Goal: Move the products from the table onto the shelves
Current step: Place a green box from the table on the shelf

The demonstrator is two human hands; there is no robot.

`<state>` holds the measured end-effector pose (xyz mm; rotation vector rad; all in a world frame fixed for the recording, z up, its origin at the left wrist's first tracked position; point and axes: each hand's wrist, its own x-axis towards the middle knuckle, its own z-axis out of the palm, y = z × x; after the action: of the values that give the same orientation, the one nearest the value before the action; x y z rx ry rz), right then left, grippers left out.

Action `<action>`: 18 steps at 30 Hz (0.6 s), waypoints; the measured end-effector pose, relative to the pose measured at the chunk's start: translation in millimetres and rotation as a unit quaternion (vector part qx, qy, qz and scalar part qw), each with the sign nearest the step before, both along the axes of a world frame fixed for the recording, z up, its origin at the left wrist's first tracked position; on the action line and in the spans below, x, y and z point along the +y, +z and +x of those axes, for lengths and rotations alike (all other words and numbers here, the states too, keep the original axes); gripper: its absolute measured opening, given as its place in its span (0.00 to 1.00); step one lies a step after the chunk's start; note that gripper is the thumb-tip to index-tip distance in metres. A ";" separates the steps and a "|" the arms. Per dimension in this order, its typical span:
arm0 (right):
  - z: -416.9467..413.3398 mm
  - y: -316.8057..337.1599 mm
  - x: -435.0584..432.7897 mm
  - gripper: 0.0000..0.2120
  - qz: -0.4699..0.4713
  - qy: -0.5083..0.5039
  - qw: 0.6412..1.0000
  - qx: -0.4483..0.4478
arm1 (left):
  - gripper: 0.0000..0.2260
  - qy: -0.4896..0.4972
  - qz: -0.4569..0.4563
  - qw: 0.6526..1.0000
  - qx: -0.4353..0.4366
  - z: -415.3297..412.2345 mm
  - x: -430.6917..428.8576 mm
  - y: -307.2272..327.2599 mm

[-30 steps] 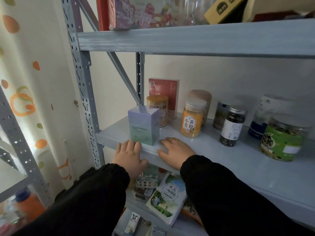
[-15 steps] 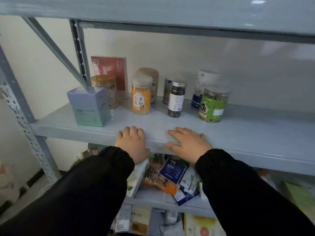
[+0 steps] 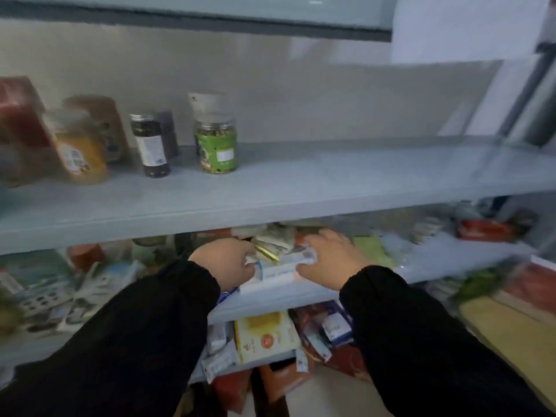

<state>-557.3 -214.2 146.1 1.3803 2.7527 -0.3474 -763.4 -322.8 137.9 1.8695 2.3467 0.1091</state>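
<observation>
both hands reach under the middle shelf to the lower shelf, which is crowded with packets. the left hand has its fingers curled at the left end of a pale flat packet. the right hand spreads its fingers over the right end. blur hides whether either truly grips. a green-labelled jar and a dark jar stand on the middle shelf.

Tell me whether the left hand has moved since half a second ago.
Yes. The left hand has dropped from the front edge of the jar shelf to the packet shelf underneath.
</observation>
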 end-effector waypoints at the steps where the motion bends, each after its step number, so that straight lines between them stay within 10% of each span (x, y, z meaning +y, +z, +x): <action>1: 28.3 -2.9 1.3 0.30 -0.028 -0.011 0.999 -0.024 | 0.17 -0.017 -0.039 0.999 -0.015 23.0 11.3 -1.7; 18: 401.1 -39.7 -42.6 0.23 -0.146 -0.338 0.929 0.046 | 0.13 -0.325 -0.165 0.931 0.008 399.4 111.1 -16.7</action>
<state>-156.2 -256.8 106.4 2.2087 2.0614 -0.8183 -363.9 -211.7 121.2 2.3284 1.5064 -0.3465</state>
